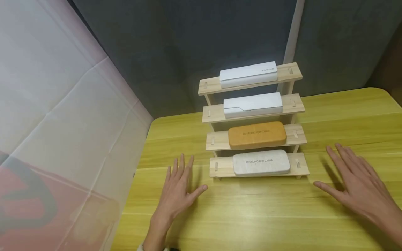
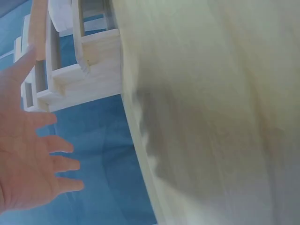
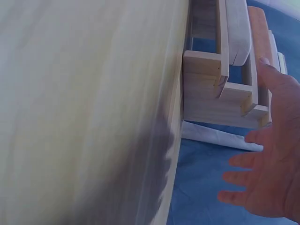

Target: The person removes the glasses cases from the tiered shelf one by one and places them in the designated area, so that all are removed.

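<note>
Four-tier wooden display rack [image 1: 225,167] between left hand [image 1: 176,191] and right hand [image 1: 361,183], touching neither. Fingers spread, nothing held. Handling best kept level; nothing looks fixed down. One per tier, farthest from hands to nearest: white flap-lid glasses case [image 1: 246,75], second white case [image 1: 252,105], orange rounded case [image 1: 257,135], mottled grey-white case [image 1: 261,164].
</note>
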Motion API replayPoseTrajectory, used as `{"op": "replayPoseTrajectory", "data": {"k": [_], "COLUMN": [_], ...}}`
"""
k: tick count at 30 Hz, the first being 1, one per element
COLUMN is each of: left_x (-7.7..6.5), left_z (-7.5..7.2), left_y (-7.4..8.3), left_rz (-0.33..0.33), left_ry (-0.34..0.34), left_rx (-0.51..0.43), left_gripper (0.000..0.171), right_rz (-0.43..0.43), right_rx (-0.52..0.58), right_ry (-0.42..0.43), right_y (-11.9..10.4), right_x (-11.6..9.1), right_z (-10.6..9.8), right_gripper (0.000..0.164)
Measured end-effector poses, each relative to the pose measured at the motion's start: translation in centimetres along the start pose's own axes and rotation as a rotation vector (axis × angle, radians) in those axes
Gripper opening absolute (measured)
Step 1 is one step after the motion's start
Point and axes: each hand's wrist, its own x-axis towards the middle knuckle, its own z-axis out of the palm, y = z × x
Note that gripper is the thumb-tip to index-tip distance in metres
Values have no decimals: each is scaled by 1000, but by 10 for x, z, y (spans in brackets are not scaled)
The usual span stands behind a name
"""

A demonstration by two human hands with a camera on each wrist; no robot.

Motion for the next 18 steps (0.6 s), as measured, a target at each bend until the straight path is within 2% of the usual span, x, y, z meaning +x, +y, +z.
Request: {"op": "replayPoseTrajectory", "data": {"k": [8, 18], "left_x": [8, 24], "left_z": [-2, -6], "left_y": [6, 22], "left_rz": [20, 39], "left_ry": [16, 40], "left_rx": [-51, -120], "left_gripper": [111, 115], "right_rz": [-23, -53], "right_rx": [123, 228], "right_ry": [39, 114], "right_y": [-8, -22], "right_x": [6, 19], "right_z": [-2, -4], "right_gripper": [118, 126]}}
